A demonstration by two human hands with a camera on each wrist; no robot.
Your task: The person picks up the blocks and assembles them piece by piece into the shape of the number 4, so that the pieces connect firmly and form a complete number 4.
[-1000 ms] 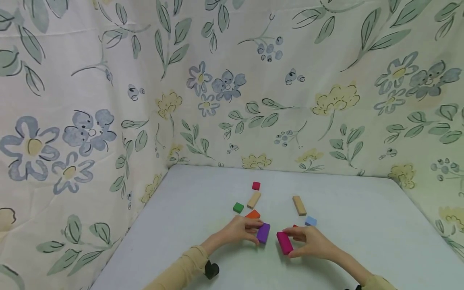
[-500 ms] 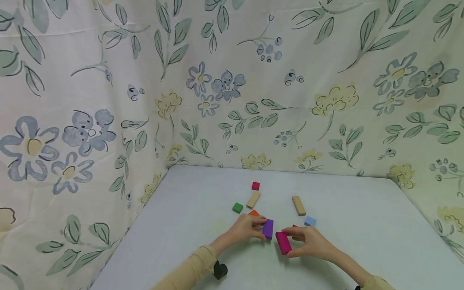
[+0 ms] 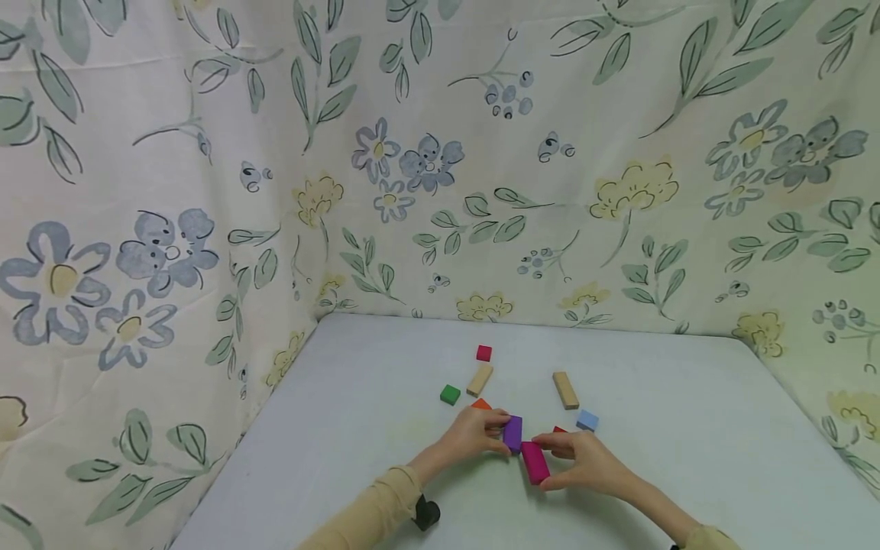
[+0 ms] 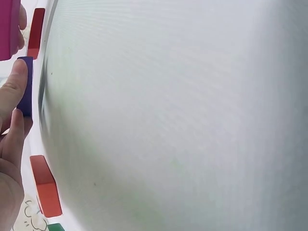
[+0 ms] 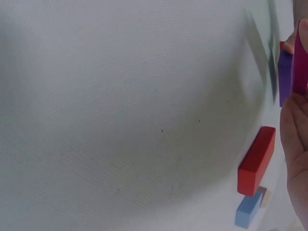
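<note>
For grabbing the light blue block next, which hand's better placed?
Probably the right hand: it's closer to the light blue block, though holding the magenta block. The left hand, farther off, grips the purple block.

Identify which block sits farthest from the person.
The small red block, beyond every other block; the longer red block is, in the head view, partly hidden behind the right grip, which holds the pink block.

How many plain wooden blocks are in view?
2: a plain block right of the green block, another plain block behind the light-blue block. The left hand or right hand might hide more.
</note>
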